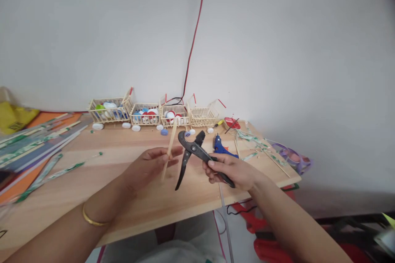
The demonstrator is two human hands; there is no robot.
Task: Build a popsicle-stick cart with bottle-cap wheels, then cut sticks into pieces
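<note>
Between the thumb and fingers of my left hand (pixel 151 164) are thin wooden sticks (pixel 172 139), held roughly upright over the table. My right hand (pixel 231 169) grips one handle of a black hand cutter (pixel 195 148). The cutter's jaws are spread and its other handle hangs down, close to the sticks but apart from them. Behind my hands stand several small carts made of sticks, among them a bare one (pixel 202 117) and one filled with bottle caps (pixel 109 109). A blue glue gun (pixel 219 146) lies just beyond my right hand.
Long sticks in green-printed wrappers (pixel 46 131) cover the table's left side. Torn wrappers (pixel 253 139) and loose sticks lie at the right. A purple basket (pixel 293 157) is beyond the right edge. A red cord (pixel 196 33) runs down the wall behind the wooden table (pixel 123 218).
</note>
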